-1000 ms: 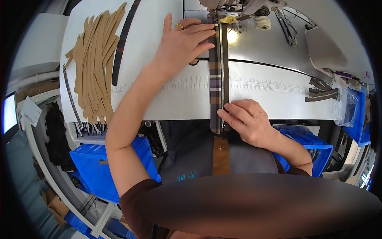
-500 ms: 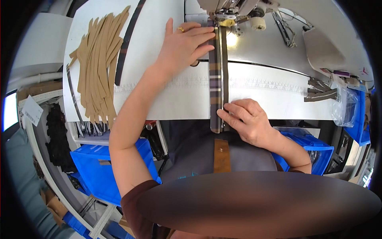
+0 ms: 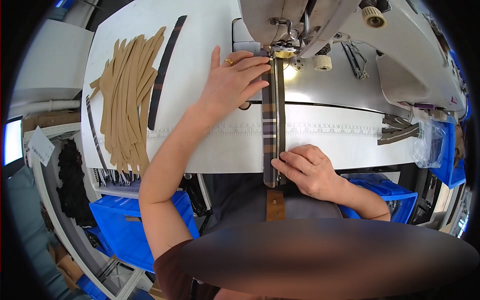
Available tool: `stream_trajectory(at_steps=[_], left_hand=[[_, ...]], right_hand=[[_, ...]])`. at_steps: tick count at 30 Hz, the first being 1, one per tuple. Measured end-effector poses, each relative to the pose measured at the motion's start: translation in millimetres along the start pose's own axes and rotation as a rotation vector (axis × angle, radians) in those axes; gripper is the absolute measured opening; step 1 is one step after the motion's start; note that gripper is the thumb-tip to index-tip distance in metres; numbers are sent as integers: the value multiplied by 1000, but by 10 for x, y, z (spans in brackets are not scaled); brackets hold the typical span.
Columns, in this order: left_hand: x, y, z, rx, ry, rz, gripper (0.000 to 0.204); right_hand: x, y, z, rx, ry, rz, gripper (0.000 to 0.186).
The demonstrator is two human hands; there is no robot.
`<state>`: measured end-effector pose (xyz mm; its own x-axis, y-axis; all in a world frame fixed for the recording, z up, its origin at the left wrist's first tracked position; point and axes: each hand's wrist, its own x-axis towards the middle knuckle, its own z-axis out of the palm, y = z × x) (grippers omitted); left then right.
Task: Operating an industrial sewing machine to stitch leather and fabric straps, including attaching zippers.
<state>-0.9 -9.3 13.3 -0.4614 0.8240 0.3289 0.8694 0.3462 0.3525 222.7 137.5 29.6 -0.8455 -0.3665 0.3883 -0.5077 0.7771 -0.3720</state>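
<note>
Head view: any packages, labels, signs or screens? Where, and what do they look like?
Screen: far left edge, lit pale blue-white, cut off by the rim.
Paper tag: beside the screen on the left shelf, white, tilted.
Clear plastic bag: table's right end, transparent and crinkled.
Printed ruler strip: across the white table, under the plaid strip.

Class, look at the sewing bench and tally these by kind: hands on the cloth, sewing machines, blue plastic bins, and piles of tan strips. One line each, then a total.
Hands: 2, the left hand and right hand on the plaid strip
Sewing machine: 1
Blue bins: 2
Pile of tan strips: 1
Total: 6
</note>
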Motion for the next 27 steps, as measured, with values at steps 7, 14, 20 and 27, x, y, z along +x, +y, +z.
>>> stream_trajectory(at_steps=[7, 14, 20, 27], left_hand=[[-28, 0, 78, 148, 138, 98, 27], [-48, 29, 95, 178, 171, 86, 29], [-46, 19, 76, 157, 174, 81, 30], [-62, 50, 88, 137, 145, 46, 32]], right_hand=[[13, 57, -7, -13, -44, -41, 44], [44, 115, -35, -26, -92, -40, 45], [76, 129, -30, -35, -66, -54, 44], [138, 234, -16, -56, -56, -53, 42]])
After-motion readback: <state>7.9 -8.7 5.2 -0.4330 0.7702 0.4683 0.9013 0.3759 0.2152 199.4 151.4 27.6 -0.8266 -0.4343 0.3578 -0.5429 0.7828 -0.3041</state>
